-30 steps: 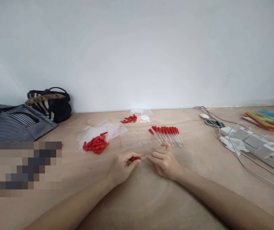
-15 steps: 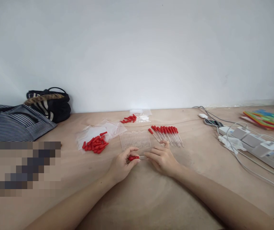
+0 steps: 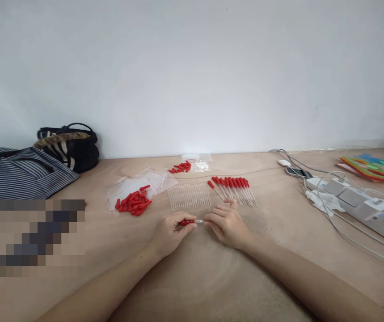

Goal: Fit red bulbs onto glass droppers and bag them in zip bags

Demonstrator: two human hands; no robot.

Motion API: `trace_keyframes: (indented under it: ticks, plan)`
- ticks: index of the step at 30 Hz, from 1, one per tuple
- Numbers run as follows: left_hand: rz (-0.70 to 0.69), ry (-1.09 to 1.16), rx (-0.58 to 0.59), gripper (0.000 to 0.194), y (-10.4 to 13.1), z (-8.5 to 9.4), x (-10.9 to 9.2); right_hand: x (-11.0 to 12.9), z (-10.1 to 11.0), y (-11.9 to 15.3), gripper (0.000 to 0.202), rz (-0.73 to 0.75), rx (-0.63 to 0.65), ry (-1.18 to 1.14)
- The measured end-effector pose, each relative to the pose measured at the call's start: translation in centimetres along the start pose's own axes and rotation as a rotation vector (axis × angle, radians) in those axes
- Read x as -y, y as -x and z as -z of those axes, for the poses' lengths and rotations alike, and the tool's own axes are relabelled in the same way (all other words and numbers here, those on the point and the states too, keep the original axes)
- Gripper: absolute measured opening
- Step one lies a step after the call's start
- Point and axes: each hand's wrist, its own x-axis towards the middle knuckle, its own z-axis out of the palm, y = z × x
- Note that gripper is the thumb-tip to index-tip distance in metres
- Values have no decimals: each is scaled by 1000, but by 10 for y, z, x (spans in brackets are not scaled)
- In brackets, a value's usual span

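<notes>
Between my hands lies a dropper, held level: a red rubber bulb (image 3: pixel 186 222) on the left and a clear glass tube (image 3: pixel 200 221) on the right, the two meeting end to end. My left hand (image 3: pixel 170 230) pinches the bulb. The fingers of my right hand (image 3: pixel 227 223) are closed round the tube, hiding its far end. Beyond them is a row of bare clear tubes (image 3: pixel 189 196). A fan of droppers with red bulbs (image 3: pixel 234 182) lies just past my right hand. Loose red bulbs (image 3: pixel 133 202) are heaped to the left.
Clear plastic bags (image 3: pixel 160 178) lie beside the heap. Further back are more red bulbs (image 3: pixel 180 167) and tubes (image 3: pixel 201 165) by the wall. Striped bags (image 3: pixel 27 170) stand at left. At right are a power strip with plugs (image 3: pixel 356 201), cables and colourful flat pieces (image 3: pixel 373 167).
My left thumb and forefinger have closed tighter over the red bulb, nearer its neck. My right hand has barely shifted, and the things on the table lie as before.
</notes>
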Motion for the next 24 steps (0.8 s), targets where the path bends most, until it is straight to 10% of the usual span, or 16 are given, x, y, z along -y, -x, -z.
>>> trace_keyframes:
  ticks: [4,11,24]
  plan:
    - [93,-110,-81,47,-2,15,4,-14,2,-6,19,-256,-33,92]
    - [11,-529,-238,16,-10,51,15,-39,-6,-30,24,-774,132,305]
    - [309,-990,-57,18,-12,87,23,-49,-24,-49,32,-831,184,396]
